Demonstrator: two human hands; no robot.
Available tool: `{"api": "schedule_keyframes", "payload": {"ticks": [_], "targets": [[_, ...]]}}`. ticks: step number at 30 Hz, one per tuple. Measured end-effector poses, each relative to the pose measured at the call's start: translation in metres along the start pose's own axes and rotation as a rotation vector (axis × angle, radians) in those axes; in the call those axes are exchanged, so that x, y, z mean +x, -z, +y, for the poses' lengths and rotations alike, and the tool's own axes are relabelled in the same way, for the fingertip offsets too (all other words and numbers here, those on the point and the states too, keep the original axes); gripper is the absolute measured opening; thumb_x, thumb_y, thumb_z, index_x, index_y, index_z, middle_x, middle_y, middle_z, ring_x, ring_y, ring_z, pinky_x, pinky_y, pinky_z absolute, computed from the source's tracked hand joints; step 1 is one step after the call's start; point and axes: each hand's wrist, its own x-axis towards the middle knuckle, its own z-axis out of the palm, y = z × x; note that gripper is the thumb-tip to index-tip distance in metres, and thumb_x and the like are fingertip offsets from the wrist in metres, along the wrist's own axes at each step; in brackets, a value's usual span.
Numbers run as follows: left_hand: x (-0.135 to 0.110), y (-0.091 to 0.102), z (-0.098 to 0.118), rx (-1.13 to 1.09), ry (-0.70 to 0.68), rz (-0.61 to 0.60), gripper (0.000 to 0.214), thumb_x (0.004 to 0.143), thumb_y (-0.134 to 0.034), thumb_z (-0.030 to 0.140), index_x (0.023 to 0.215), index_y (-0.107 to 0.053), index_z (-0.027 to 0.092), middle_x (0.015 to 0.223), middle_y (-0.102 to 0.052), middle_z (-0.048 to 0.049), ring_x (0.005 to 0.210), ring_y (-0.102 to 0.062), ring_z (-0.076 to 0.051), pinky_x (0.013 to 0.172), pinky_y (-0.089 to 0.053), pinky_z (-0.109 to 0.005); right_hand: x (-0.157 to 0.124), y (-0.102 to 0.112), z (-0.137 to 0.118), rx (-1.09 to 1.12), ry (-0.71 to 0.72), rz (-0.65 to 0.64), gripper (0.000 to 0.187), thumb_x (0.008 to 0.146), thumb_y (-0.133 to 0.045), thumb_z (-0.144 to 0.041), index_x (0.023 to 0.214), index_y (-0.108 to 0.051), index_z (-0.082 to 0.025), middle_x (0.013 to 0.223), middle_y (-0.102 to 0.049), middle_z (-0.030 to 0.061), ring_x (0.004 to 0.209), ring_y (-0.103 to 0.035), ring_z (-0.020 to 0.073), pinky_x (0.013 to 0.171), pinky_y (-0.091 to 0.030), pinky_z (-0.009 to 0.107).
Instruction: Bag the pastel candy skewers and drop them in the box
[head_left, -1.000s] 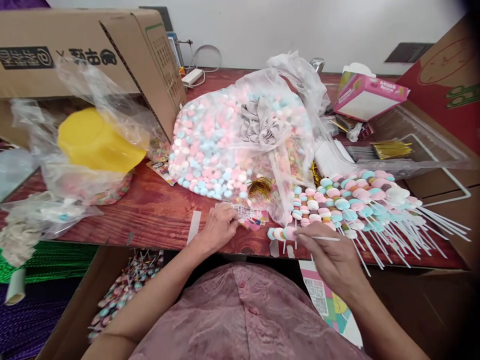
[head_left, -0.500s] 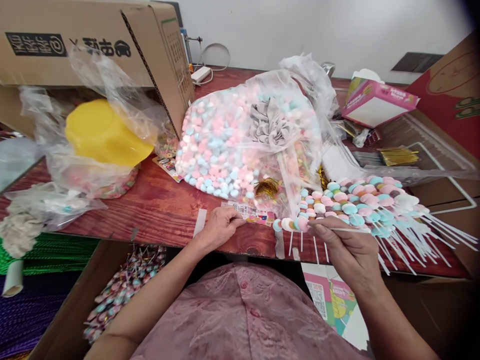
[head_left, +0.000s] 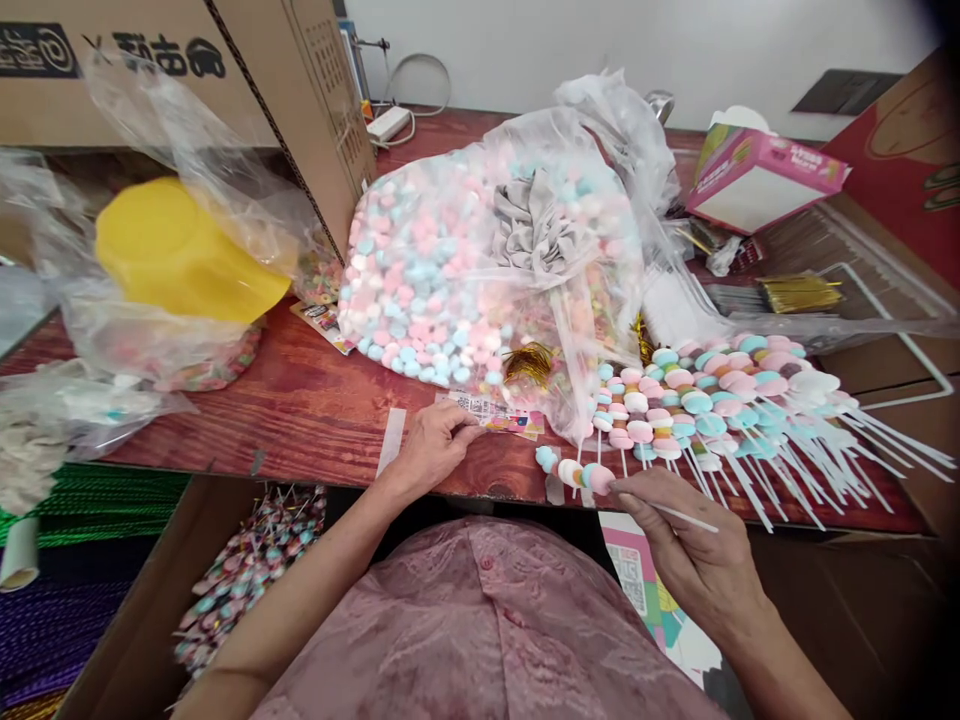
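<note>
Right hand [head_left: 697,550]: thumb and fingers closed on the candy skewer [head_left: 577,474], pinching its white stick just below the lowest pink piece. The sweets project leftward from the fingertips, the blue piece farthest from the grip; the bare stick end sticks out on the opposite side, sloping slightly down. Skewer is above the front edge of the table [head_left: 300,400].

Left hand [head_left: 429,448]: well apart from the right, to the left of the skewer's blue tip. Fingertips at the near left end of the printed packets [head_left: 510,418]; whether they pinch them, cannot tell. Packets lie beyond the skewer tip and to its left.

Around the right-hand grip: pile of finished skewers [head_left: 697,395] just beyond and to the right, sticks toward the wearer. Large bag of marshmallows [head_left: 427,270] farther off, beyond both hands, with gold ties [head_left: 527,363] at its near side.
</note>
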Motion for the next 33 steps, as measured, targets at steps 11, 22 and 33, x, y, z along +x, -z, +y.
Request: {"api": "schedule_keyframes", "payload": {"ticks": [11,22,33], "targets": [[-0.003,-0.001,0.003,0.061,0.003,-0.001,0.014,0.084,-0.067,0.014,0.07,-0.067,0.016,0.069,-0.063,-0.0006,0.068,-0.056,-0.014,0.065,-0.038,-0.025,0.019,-0.008,0.001,-0.024,0.104,0.038,0.028,0.087,-0.058,-0.003,0.106,-0.067,-0.021,0.084,-0.07,0.0028,0.075,-0.066,0.0168,0.07,-0.053,0.032],[-0.004,-0.002,0.003,0.087,0.006,0.003,0.011,0.084,-0.066,0.013,0.075,-0.07,0.016,0.073,-0.065,-0.0017,0.071,-0.058,-0.015,0.068,-0.04,-0.027,0.036,-0.008,0.003,-0.151,0.258,0.009,0.023,0.088,-0.058,-0.004,0.105,-0.063,-0.02,0.085,-0.073,0.0041,0.077,-0.068,0.0184,0.08,-0.055,0.037],[-0.004,0.007,-0.006,0.005,-0.098,-0.069,0.015,0.091,-0.061,0.023,0.086,-0.074,0.016,0.077,-0.067,-0.004,0.074,-0.061,-0.015,0.069,-0.044,-0.026,0.06,-0.01,0.013,-0.191,0.254,-0.074,0.016,0.093,-0.054,-0.009,0.093,-0.061,-0.022,0.077,-0.072,0.0018,0.07,-0.068,0.0171,0.063,-0.052,0.031]]}}
